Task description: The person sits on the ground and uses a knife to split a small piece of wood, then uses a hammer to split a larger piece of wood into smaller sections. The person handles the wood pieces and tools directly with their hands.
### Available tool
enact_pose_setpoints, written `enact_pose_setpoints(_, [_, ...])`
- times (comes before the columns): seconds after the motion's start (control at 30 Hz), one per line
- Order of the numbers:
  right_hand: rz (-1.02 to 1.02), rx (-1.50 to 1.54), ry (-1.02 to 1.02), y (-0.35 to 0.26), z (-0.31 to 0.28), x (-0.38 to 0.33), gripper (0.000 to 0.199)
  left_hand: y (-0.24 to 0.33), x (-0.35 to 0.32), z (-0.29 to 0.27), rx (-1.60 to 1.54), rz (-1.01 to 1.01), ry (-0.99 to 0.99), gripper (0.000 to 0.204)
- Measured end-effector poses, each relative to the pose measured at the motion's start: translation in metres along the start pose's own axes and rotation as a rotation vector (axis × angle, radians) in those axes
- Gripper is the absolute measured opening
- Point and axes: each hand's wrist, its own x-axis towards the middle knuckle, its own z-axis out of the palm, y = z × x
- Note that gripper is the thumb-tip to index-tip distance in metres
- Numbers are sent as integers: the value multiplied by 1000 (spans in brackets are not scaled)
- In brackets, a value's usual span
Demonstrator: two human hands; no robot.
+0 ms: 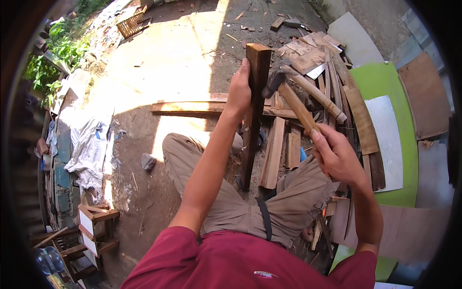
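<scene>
- The upright wooden post (pixel 252 115) is dark brown, its top end paler.
- The hammer (pixel 293 103) has a light tan wooden handle and a dark grey head.
- The trousers (pixel 231 192) are khaki.
- The shirt (pixel 250 262) is deep red.
- The curved panel (pixel 385 82) is bright green; the sheet (pixel 387 139) lying on it is pale grey.
- The tarp (pixel 89 144) is white with blue marks.
- The planks (pixel 276 149) are reddish brown.
- The small stool (pixel 94 229) is brown with white panels.
</scene>
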Motion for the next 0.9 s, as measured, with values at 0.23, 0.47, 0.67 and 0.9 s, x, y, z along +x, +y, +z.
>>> enact_pose_setpoints(0.23, [56,218,85,-21,-11,-2,39,-1,-4,-13,-11,-22,9,62])
enact_pose_setpoints(0.47, [214,144,-135,-2,3,-12,27,-3,1,-13,-18,-17,-6,62])
enact_pose_setpoints(0.67, [79,139,143,18,29,-30,31,14,0,-26,-3,-39,-76,60])
enact_pose_setpoints(0.9, [34,467,418,44,87,-47,38,67,-31,4,-14,241,-105,46])
